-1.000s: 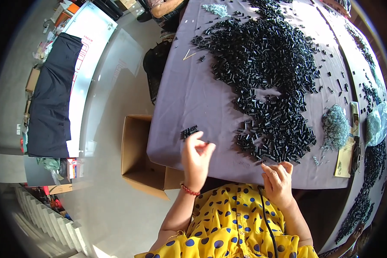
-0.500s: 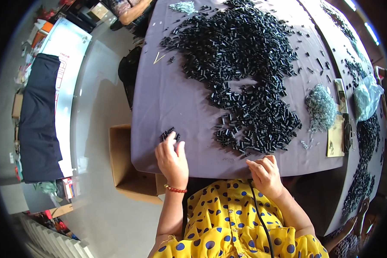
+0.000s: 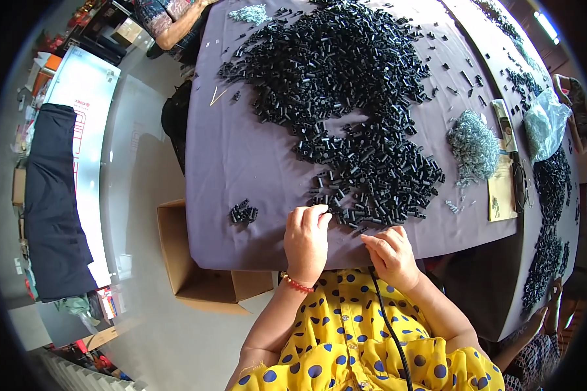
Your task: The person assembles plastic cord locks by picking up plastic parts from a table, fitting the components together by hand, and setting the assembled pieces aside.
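Observation:
A large heap of small black plastic tube-like pieces point(image 3: 346, 72) covers the middle of the cloth-covered table point(image 3: 231, 143). At the heap's near left edge is my left hand point(image 3: 306, 241), a red bead bracelet on its wrist; thumb and fingertips are pinched together close to the pieces. My right hand point(image 3: 392, 257) rests by the table's front edge, its fingers curled into a pinch. Whatever either pinch holds is too small or hidden to name. A separate little cluster of black pieces point(image 3: 243, 212) lies to the left.
Small clear pieces form a pile point(image 3: 473, 146) on the right, beside a yellow card point(image 3: 501, 189) and a plastic bag point(image 3: 545, 127). Below the table's left corner stands an open cardboard box point(image 3: 176, 234). Other people sit at far left and right.
My left hand has moved right, from the little cluster to the big heap's near edge, leaving the cluster uncovered. The right hand stays near the front edge. The view has shifted slightly.

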A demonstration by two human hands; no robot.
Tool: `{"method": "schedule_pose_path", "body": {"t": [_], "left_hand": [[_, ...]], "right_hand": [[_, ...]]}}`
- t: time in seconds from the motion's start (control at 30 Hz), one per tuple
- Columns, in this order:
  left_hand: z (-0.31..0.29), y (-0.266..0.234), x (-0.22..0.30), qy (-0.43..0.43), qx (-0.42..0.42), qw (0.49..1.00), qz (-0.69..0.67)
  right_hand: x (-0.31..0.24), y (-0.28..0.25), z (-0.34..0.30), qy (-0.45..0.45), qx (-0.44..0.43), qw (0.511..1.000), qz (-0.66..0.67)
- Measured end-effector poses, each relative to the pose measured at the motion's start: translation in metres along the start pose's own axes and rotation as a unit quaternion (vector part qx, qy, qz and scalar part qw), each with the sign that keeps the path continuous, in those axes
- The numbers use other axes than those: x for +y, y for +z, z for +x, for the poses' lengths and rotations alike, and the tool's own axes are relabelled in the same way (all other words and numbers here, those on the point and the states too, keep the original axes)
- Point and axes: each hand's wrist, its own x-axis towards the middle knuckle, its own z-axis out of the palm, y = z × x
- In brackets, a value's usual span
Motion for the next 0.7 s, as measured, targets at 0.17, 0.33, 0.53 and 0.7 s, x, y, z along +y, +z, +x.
{"method": "schedule_pose_path", "body": {"t": [0.17, 0.33, 0.53, 0.7], "left_hand": [[0.0, -0.007, 0.003, -0.133, -0.024, 0.959, -0.248], [-0.001, -0.019, 0.0, -0.298, -0.104, 0.79, -0.525], [-0.011, -0.027, 0.008, -0.35, -0.148, 0.754, -0.536], [-0.015, -0.021, 0.013, -0.294, -0.183, 0.828, -0.441]], "right_hand": [[0.002, 0.002, 0.0, -0.007, -0.005, 1.0, -0.008], [-0.003, -0.003, 0.005, -0.016, -0.021, 0.999, -0.025], [-0.012, 0.001, 0.016, -0.03, -0.089, 0.995, -0.024], [-0.006, 0.007, 0.024, 0.024, -0.075, 0.994, -0.071]]}}
